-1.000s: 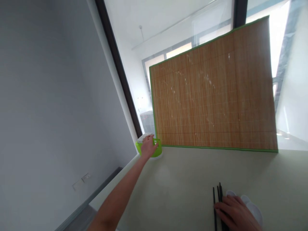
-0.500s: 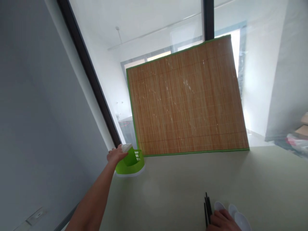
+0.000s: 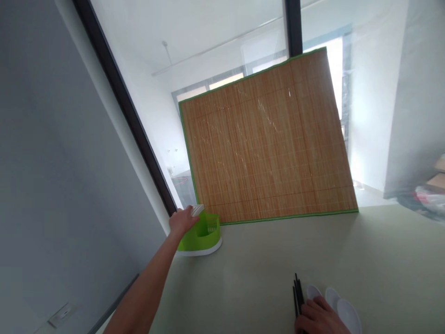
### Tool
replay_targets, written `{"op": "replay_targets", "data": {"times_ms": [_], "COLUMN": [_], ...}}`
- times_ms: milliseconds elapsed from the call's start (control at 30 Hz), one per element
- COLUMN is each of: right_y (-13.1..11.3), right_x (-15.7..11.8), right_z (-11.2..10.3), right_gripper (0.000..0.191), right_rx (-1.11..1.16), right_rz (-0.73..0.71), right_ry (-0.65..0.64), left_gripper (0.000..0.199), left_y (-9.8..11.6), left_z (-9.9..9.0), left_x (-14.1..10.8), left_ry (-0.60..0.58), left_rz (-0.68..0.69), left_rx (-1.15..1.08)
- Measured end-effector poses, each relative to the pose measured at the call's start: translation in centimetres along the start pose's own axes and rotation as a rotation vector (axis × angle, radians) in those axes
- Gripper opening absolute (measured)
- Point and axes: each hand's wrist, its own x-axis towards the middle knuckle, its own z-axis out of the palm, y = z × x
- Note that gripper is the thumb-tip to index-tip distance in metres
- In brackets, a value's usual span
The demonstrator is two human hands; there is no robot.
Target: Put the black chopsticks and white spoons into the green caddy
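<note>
At the left of the table stands a bright green utensil holder (image 3: 205, 241) with a white base, grid-like openings and a slatted white top piece. My left hand (image 3: 181, 221) is closed on its upper part, near the slatted top; some fingers are hidden behind it. Close to the front edge of the view, my right hand (image 3: 320, 316) curls over the lower ends of several black chopsticks (image 3: 298, 293), its fingertips pressed against them. Just beyond and beside that hand lie white spoons (image 3: 348, 315), partly covered by it.
A bamboo mat (image 3: 267, 144) with green edging leans against the glass at the table's back. A grey wall (image 3: 69, 162) bounds the left side. The pale tabletop (image 3: 257, 264) stretches between my hands.
My left hand has shifted the green holder to the right, so it now overlaps the mat's lower left corner. My right hand stays by the chopsticks. The view has shifted slightly.
</note>
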Motion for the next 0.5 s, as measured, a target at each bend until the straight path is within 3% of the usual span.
{"op": "replay_targets", "data": {"times_ms": [133,267,500], "right_y": [-0.9,-1.8,-2.5], "right_x": [0.1,0.2,0.4], "right_z": [-1.6,-3.1,-3.5], "right_gripper": [0.005,0.011,0.011], "right_rx": [0.113,0.159,0.143], "right_rz": [0.068,0.137,0.164], "right_ry": [-0.109,-0.112,-0.073], "left_gripper": [0.047,0.044,0.042], "left_y": [7.1,14.3,24.1], "left_z": [-3.2,-5.8,-7.3], "left_x": [-3.4,-6.8,-12.0], "left_ry": [0.133,0.173,0.136], "left_rz": [0.149,0.269,0.440], "left_rx": [-0.024,-0.111,-0.273]}}
